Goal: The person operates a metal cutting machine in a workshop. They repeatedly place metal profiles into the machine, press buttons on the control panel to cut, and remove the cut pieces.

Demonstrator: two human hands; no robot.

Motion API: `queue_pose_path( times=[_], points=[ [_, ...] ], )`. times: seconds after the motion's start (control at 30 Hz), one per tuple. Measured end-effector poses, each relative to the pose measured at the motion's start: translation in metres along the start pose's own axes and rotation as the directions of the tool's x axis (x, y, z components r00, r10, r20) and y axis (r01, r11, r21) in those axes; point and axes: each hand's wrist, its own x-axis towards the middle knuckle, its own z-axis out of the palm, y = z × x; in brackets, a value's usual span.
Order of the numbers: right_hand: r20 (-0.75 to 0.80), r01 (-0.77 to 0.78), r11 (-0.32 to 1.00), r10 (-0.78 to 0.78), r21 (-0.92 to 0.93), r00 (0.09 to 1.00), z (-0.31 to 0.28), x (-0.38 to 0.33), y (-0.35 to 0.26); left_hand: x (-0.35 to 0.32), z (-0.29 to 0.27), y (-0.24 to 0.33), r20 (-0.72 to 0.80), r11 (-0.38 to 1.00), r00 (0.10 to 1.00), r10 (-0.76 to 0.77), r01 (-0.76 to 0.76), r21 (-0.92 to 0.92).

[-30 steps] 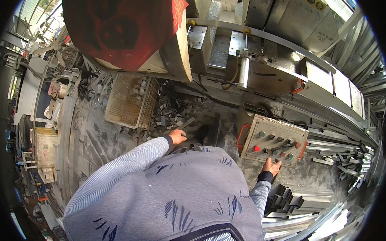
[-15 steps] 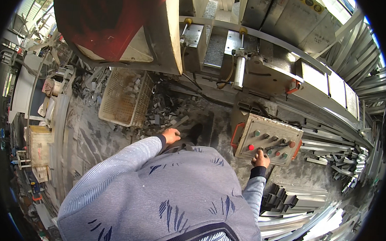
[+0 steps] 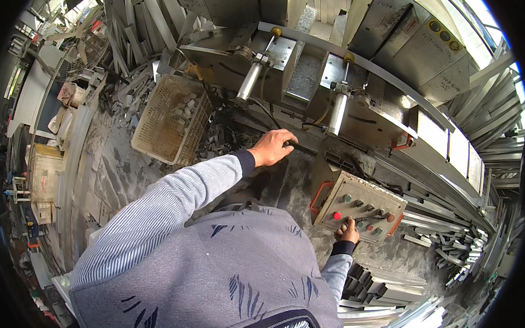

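Observation:
My right hand (image 3: pixel 347 231) is at the lower edge of a grey control box (image 3: pixel 364 196), its fingers closed on a small dark knob (image 3: pixel 350 221) beside a red button (image 3: pixel 337 216). Out in front of my body, my left hand (image 3: pixel 272 148) reaches forward with curled fingers. A dark end (image 3: pixel 288 144) shows at its fingertips; whether it is a handle or part of the hose behind, I cannot tell. Beyond that hand stands a metal machine with two pneumatic cylinders, the left cylinder (image 3: pixel 253 77) and the right cylinder (image 3: pixel 337 111).
A plastic crate (image 3: pixel 143 143) holding metal offcuts stands on the floor at left, with scraps strewn beside it. Long metal profiles (image 3: pixel 444 203) lie at right, and more stacked profiles (image 3: pixel 381 287) sit near my right forearm. A fan (image 3: pixel 81 53) stands far left.
My left hand has moved forward and right, away from my waist. The big red and black cover has left the upper left, uncovering the left cylinder. My right hand stays at the knob.

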Motion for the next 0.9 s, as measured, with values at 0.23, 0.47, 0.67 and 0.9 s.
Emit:
queue_pose_path(
  times=[0.23, 0.47, 0.67, 0.9],
  points=[
    [-0.051, -0.008, 0.999, 0.006, -0.043, 0.999, 0.000, -0.001, -0.004, 0.150, -0.069, 0.021, -0.312, 0.904, 0.888, 0.337, -0.213, 0.372],
    [-0.117, -0.156, 0.987, 0.151, -0.041, 0.982, 0.006, -0.002, -0.005, 0.279, -0.086, -0.009, -0.215, 0.800, 0.923, 0.319, -0.140, 0.584],
    [-0.135, -0.214, 0.977, 0.213, 0.004, 0.968, 0.009, -0.001, -0.006, 0.349, -0.075, -0.032, -0.101, 0.669, 0.960, 0.260, -0.104, 0.736],
    [-0.141, -0.218, 0.971, 0.230, 0.094, 0.963, 0.010, -0.006, -0.007, 0.375, -0.086, -0.054, -0.037, 0.677, 0.975, 0.219, -0.125, 0.726]
  ],
)
